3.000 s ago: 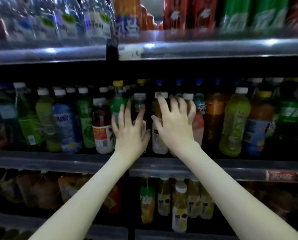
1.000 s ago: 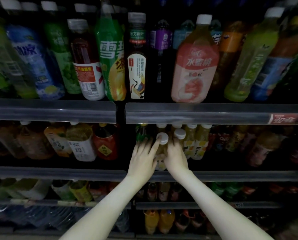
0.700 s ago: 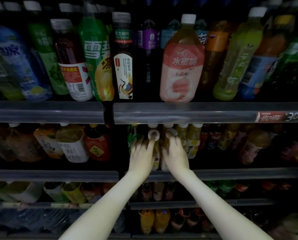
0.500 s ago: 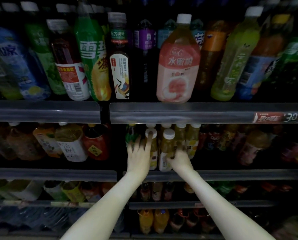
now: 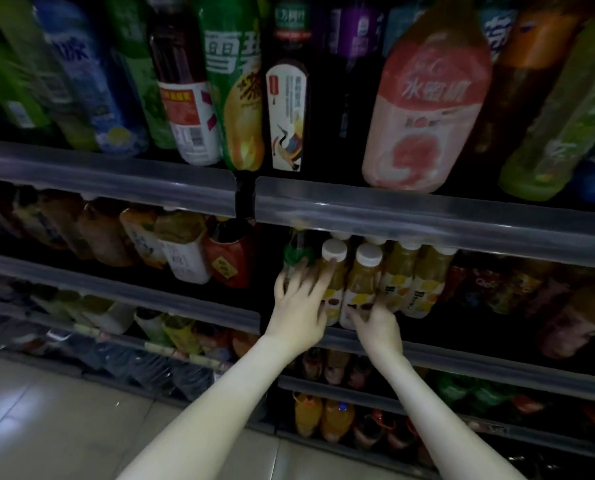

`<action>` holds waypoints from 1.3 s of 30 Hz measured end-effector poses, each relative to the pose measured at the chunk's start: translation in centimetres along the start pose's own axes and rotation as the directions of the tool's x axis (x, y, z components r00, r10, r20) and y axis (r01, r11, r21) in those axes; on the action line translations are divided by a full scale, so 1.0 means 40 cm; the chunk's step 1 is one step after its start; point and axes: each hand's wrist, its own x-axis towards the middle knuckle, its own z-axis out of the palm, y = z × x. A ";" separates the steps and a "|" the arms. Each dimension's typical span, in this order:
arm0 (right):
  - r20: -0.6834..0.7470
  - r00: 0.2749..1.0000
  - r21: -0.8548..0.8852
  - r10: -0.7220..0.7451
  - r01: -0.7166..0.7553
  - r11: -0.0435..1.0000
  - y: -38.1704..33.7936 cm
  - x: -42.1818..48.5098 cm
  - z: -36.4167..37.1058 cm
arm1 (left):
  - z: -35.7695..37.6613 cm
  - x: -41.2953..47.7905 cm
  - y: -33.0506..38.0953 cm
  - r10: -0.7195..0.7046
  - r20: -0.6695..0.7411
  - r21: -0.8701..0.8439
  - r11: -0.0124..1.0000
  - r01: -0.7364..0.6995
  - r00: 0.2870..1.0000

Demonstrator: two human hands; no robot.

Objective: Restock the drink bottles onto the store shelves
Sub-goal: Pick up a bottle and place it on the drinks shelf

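Note:
Several small yellow juice bottles with white caps stand in a row on the second shelf. My left hand lies flat with spread fingers against the leftmost yellow bottle, its fingertips close under the white cap. My right hand touches the base of the neighbouring yellow bottle with its fingers reaching toward the label. A green bottle stands just left of my left hand. Both forearms reach up from the bottom of the view.
On the upper shelf stand tall bottles, among them a pink peach drink and a dark bottle with a crane label. Lower shelves hold orange bottles. Pale floor tiles lie at the lower left.
The view has dropped from the upper shelf to the yellow-bottle shelf and tilted. My right hand slid down from the bottle tops to the second bottle's base. My left hand stays against the first bottle.

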 end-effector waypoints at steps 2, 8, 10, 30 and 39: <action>-0.014 1.000 0.002 0.021 -0.021 1.000 -0.002 -0.012 0.003 | 0.010 -0.013 0.002 -0.010 0.042 -0.039 0.999 0.012 0.999; -0.037 0.998 0.146 -0.059 0.064 0.987 -0.051 -0.010 -0.005 | 0.034 0.004 0.041 -0.058 0.246 -0.347 0.927 0.144 0.968; -0.045 0.998 0.103 -0.041 0.046 0.994 -0.060 0.001 -0.014 | 0.039 0.004 0.057 -0.082 0.264 -0.421 0.887 0.191 0.961; -0.287 0.953 -0.156 -0.097 0.053 0.986 -0.096 -0.140 0.059 | -0.021 -0.049 -0.054 -0.013 0.084 -0.341 0.939 0.041 0.996; 0.029 0.936 -0.051 -0.350 0.351 0.935 -0.385 -0.209 0.303 | -0.183 -0.180 -0.391 -0.181 -0.082 -0.276 0.949 0.152 0.980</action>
